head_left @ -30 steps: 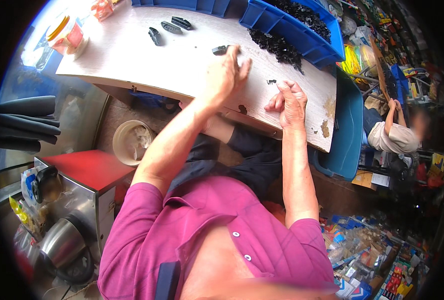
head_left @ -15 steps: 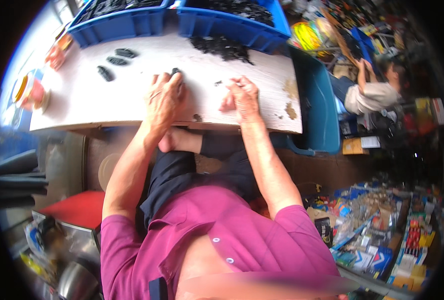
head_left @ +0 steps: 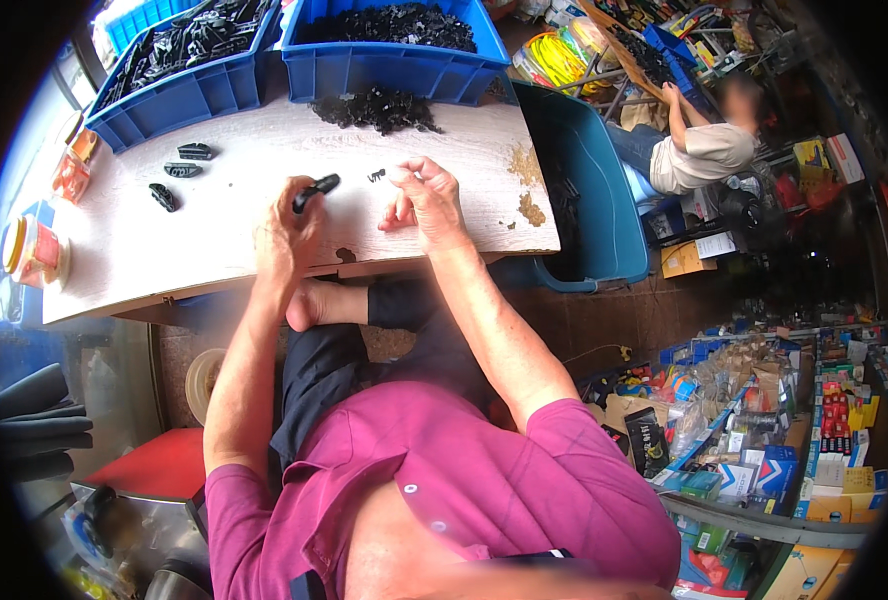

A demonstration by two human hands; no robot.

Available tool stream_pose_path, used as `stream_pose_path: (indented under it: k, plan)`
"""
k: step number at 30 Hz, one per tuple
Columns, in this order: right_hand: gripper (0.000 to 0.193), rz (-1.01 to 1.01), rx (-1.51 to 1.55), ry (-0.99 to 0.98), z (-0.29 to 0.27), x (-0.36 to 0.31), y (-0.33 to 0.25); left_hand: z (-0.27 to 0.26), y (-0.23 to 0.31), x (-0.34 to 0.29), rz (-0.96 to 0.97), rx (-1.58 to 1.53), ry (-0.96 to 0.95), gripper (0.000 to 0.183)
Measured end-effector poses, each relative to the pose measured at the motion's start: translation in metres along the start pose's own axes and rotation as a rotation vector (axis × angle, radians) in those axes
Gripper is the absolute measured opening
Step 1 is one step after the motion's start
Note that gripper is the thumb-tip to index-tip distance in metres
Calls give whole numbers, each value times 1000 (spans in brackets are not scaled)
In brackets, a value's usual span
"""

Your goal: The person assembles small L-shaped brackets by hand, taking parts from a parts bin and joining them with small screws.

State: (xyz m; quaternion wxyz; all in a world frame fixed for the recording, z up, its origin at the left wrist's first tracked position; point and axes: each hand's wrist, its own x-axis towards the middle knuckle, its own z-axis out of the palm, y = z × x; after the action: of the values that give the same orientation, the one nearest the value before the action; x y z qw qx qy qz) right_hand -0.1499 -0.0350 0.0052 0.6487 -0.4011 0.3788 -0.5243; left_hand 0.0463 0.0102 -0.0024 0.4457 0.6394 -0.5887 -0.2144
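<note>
A: so near the counter's [head_left: 214, 250] front edge, the left hand [head_left: 282, 238] has its fingers pinched on a black plastic part [head_left: 316, 188], lifted just off the wood.

B: yep, and the right hand [head_left: 426, 200] beside it has fingertips pressed together on something tiny, can't tell what. Further back there's a loose black pile [head_left: 379, 108], then two blue bins [head_left: 394, 60] along the far edge.

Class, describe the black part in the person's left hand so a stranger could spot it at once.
Start at the pale wooden table. Near its front edge, the left hand lifts a black plastic part. Three similar parts lie further left, untouched; only this one is held.
</note>
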Motion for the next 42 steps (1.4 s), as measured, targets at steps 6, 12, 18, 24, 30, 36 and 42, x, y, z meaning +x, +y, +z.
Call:
stream_pose_path:
  k: [6,12,18,24,30,36,42]
  plan:
    - [11,-43,32,-52,2,-4,1,37,21,-7,-278,-910,-242,29]
    - [11,-97,-44,-89,-5,0,4,46,23,-3,-280,-930,-266,28]
    - [13,-24,-24,-107,1,-4,1,46,20,-1,-277,-941,-287,24]
    - [11,-19,-54,-89,2,-3,4,41,22,0,-328,-999,-314,23]
    - [10,-47,-39,-105,-3,-1,6,35,25,3,-372,-1011,-328,21]
    - [12,-45,-61,-138,-5,1,4,35,25,4,-387,-940,-355,20]
    - [15,-60,-136,-147,-8,2,1,36,30,5,-440,-995,-327,22]
